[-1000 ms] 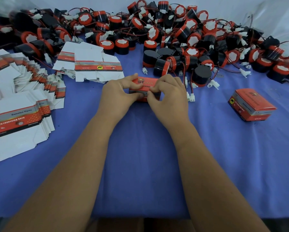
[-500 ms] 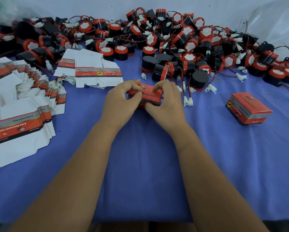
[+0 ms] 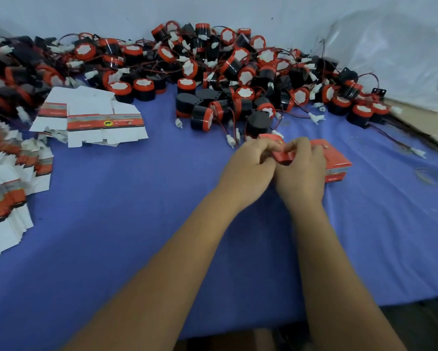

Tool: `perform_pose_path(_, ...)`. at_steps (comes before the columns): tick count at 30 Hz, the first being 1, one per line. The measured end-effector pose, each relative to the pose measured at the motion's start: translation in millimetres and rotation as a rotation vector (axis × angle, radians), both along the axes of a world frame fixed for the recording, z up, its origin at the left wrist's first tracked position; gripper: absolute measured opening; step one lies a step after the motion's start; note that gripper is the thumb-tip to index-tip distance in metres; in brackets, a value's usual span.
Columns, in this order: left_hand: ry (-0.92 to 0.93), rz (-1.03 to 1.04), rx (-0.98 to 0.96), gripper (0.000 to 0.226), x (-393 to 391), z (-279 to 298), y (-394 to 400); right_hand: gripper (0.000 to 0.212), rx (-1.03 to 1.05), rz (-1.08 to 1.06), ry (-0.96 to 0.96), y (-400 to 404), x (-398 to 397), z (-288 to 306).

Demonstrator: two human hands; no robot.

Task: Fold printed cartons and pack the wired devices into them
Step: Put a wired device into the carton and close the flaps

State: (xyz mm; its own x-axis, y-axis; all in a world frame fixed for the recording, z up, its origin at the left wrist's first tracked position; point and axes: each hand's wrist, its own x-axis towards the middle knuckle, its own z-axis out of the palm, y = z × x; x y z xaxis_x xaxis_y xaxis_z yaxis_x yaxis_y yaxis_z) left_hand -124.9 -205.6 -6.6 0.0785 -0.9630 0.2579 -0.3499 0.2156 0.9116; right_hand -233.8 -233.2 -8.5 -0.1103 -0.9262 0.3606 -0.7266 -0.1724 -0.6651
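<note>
Both bare forearms reach forward and to the right across the blue cloth-covered table (image 3: pixel 137 224), the hands meeting side by side. The left hand (image 3: pixel 248 171) has its fingers curled in, pinching the near-left end of a small red printed cardboard carton (image 3: pixel 283 155). The right hand (image 3: pixel 302 173) curls its fingers over the same carton from the right, thumb and forefinger pinched on its top edge. The held carton sits just above the cloth, touching or just beside a second closed red carton (image 3: pixel 335 165) that lies flat behind the right hand. The heap of black-and-red round wired devices (image 3: pixel 238 72) lies along the far edge. Flat white-and-red carton blanks (image 3: pixel 91 117) are stacked at the left.
</note>
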Motion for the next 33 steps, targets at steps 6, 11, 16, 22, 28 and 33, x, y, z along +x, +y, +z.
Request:
perform_pose_path(6, -0.147, -0.059, 0.083, 0.031, -26.5, -17.6, -22.2, 0.042, -0.001, -0.308, 0.259, -23.4, -36.5, 2.7)
perform_pose_path(11, -0.221, -0.060, 0.071, 0.034, -23.3, -26.1, -24.6, 0.027, -0.002, -0.460, 0.357, -41.8, -24.4, 12.0)
perform_pose_path(16, -0.123, 0.230, -0.007, 0.024, -6.7, -19.7, -21.9, 0.036, -0.175, -0.155, 0.308, -38.4, 22.6, 13.7)
perform_pose_path(22, -0.213, 0.604, -0.162, 0.036, 81.9, -6.0, -8.6, 0.023, -0.082, 0.251, 0.047, -26.7, 80.6, 8.6)
perform_pose_path(28, -0.774, 0.742, 0.361, 0.057, 159.2, -17.5, 10.6, 0.026, 0.048, 0.590, 0.224, -6.3, 113.1, -24.5)
perform_pose_path(33, -0.867, 0.792, 0.314, 0.054, 150.0, -27.8, 14.5, 0.018, 0.054, 0.541, 0.211, -12.9, 116.2, -22.9)
